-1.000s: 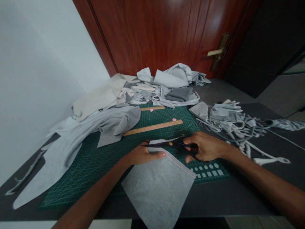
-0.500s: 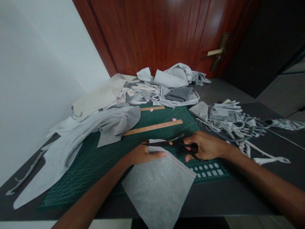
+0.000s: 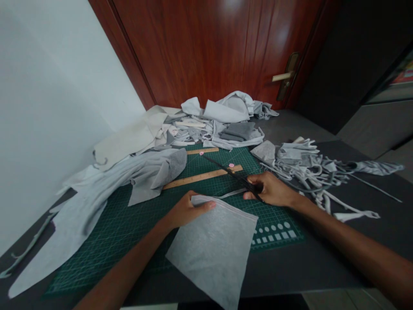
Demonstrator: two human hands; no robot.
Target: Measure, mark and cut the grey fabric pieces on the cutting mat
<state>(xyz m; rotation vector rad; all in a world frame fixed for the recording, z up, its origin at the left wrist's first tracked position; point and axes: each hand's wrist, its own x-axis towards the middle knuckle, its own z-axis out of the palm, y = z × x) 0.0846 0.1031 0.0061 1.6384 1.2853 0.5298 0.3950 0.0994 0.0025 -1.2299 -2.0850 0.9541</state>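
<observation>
1. At far left, a draped fabric [image 3: 74, 232] lies over the bench [image 3: 329, 271] and the green mat [image 3: 125, 224], slanting from the near left corner towards the middle. It is well apart from both hands.
2. The left grip [image 3: 185, 211] is narrow: thumb on top, fingers mostly hidden beneath, pinching the cloth [image 3: 216, 245] at its far left corner.
3. The cloth spreads from that pinch to the right and towards the person. Its stitched edge runs rightwards, sloping nearer the person as it goes; the lowest corner hangs past the bench's near side. The left hand is the nearer one, since it holds this edge.
4. Just beyond the stitched edge, a thin pale strip [image 3: 232, 193] reaches rightwards to the right grip. Whether it is joined to the cloth, or pinched at its right end, I cannot tell.
5. The scissors [image 3: 239, 179] have their long axis pointing away and to the left, passing over the near ruler [image 3: 196, 177] in this view. The blades look together and lie beyond the stitched edge, apart from it.
6. The right grip [image 3: 271, 189] is closed round the scissors' handles, beyond the cloth's right corner and not touching it.
7. Further right, a pile of scraps [image 3: 300, 159] lies just past the right hand.
</observation>
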